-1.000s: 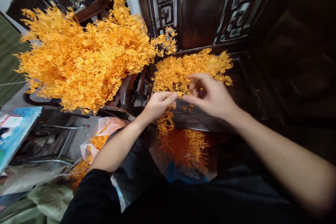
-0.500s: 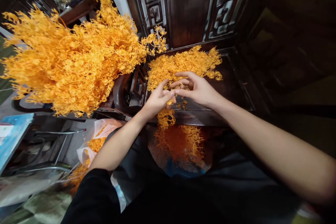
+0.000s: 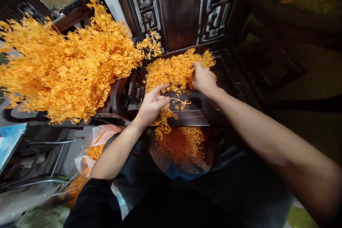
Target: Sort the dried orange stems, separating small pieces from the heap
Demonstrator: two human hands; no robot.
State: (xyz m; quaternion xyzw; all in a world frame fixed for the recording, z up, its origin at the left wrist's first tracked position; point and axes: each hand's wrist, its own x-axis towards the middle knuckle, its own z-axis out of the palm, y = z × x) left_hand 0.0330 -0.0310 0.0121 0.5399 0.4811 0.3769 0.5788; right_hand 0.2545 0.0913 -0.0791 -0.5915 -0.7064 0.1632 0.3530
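A small bunch of orange branched plastic sprigs (image 3: 163,124) is gripped in the left hand (image 3: 151,106), hanging below its curled fingers at the front edge of the dark carved wooden seat (image 3: 204,109). The right hand (image 3: 203,79) is pressed onto the loose heap of orange sprigs (image 3: 171,73) on that seat; its fingertips are buried, so their grip cannot be told.
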